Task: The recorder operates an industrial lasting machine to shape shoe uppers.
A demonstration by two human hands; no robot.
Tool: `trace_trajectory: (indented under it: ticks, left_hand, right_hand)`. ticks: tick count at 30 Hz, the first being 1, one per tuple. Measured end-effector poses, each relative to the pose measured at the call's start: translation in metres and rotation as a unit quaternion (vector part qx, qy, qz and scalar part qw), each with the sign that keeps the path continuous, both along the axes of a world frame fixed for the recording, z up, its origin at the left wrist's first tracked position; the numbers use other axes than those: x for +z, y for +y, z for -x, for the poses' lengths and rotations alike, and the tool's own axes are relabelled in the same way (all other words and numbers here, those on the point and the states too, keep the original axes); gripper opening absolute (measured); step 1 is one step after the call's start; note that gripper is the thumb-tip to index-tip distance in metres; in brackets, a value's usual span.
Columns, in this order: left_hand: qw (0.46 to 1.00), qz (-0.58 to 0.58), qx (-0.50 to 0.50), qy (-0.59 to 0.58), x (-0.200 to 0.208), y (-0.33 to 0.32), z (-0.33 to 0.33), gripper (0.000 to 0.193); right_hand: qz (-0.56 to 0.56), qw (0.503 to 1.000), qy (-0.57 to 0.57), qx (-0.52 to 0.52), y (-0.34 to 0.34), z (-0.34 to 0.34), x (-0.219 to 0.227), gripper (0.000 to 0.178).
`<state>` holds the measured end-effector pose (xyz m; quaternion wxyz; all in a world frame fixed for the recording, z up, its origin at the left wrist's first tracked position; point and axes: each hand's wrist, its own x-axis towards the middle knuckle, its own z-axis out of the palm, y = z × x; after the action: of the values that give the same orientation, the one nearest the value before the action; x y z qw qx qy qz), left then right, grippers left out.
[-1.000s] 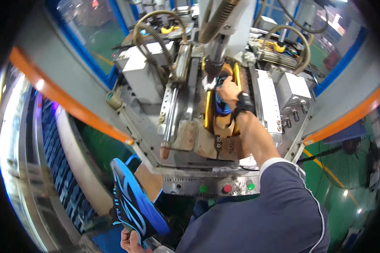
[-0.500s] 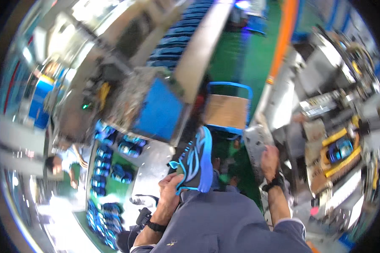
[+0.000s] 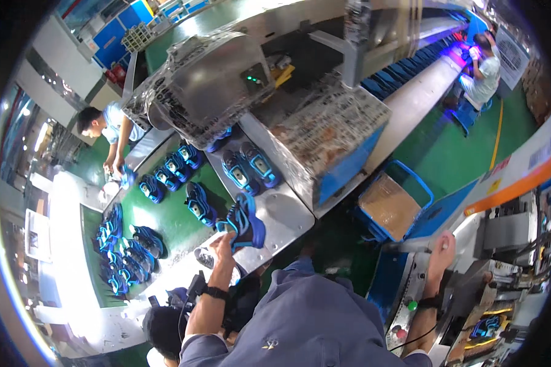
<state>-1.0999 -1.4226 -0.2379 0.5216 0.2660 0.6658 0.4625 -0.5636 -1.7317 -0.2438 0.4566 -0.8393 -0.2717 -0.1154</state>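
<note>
My left hand [image 3: 224, 246] is closed on a dark sneaker [image 3: 246, 221] with bright blue trim and a blue-purple sole. The sneaker is held over the metal edge of a green conveyor belt [image 3: 176, 237]. Just beyond it stands a pair of similar sneakers [image 3: 251, 170] on the metal plate, and another sneaker [image 3: 199, 204] lies on the belt close by. Out to the right, my right hand [image 3: 442, 249] is curled beside a machine [image 3: 415, 287]; what its fingers hold, if anything, cannot be made out.
More sneakers [image 3: 131, 260] line the belt. A person [image 3: 119, 131] handles a shoe across it; another person's dark head [image 3: 162, 324] is close at my lower left. A wrapped machine box [image 3: 337, 125] stands ahead. A blue-framed cart [image 3: 389, 205] is right of centre. Someone sits [image 3: 483, 76] far right.
My view has swung left toward the belt. The sneaker in my left hand has gone from in front of my body to the belt's edge. My right hand stays by the right-hand machine.
</note>
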Motion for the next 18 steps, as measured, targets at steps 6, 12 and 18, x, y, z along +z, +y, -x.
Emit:
trace_trajectory:
  ticks: [6, 12, 18]
  left_hand:
    - [0.968, 0.015, -0.044, 0.248, -0.099, 0.163, 0.085, 0.040]
    - [0.890, -0.100, -0.108, 0.431, -0.113, 0.220, 0.083, 0.062]
    - [0.963, -0.054, -0.136, 0.225, -0.059, 0.209, 0.045, 0.063]
  right_hand:
    - [0.022, 0.992, -0.047, 0.119, 0.208, 0.006, 0.139, 0.017]
    - [0.095, 0.971, -0.119, 0.185, 0.385, -0.018, 0.161, 0.028]
    - [0.342, 0.930, -0.111, 0.073, 0.455, -0.032, 0.127, 0.054]
